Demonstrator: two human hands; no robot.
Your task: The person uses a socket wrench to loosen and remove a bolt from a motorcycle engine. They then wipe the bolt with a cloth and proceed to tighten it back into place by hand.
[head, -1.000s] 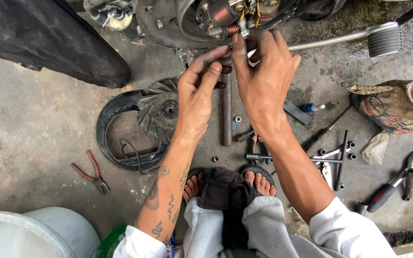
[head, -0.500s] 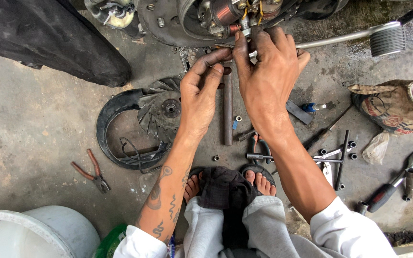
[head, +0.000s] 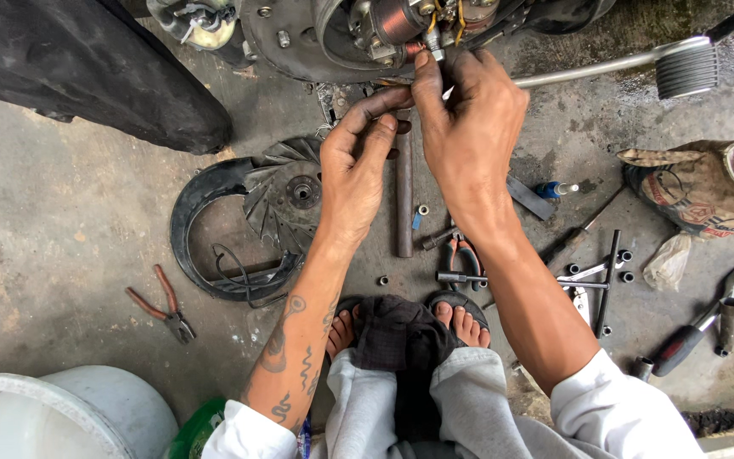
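Both hands are kept up at 12 o'clock, right at the open engine point(head: 333, 38) side, because that's where the small stuff sits. The right hand point(head: 469, 127) is pinched shut on a little part with wires point(head: 431, 38) by the copper coil point(head: 397, 21) – thumb and fingertips clamped so it can be steadied. The left hand point(head: 354, 166) is curled, its fingertips brought up to the same spot; whether anything is actually gripped in it can't be told.

The fan point(head: 286, 200) and black cover point(head: 214, 229) are laid at 9 o'clock of the hands, out of the way. A steel rod point(head: 404, 204) is left at 6 o'clock, pliers point(head: 163, 304) at 8 – sockets and a ratchet point(head: 707, 319) are spread at 4 o'clock, within reach.
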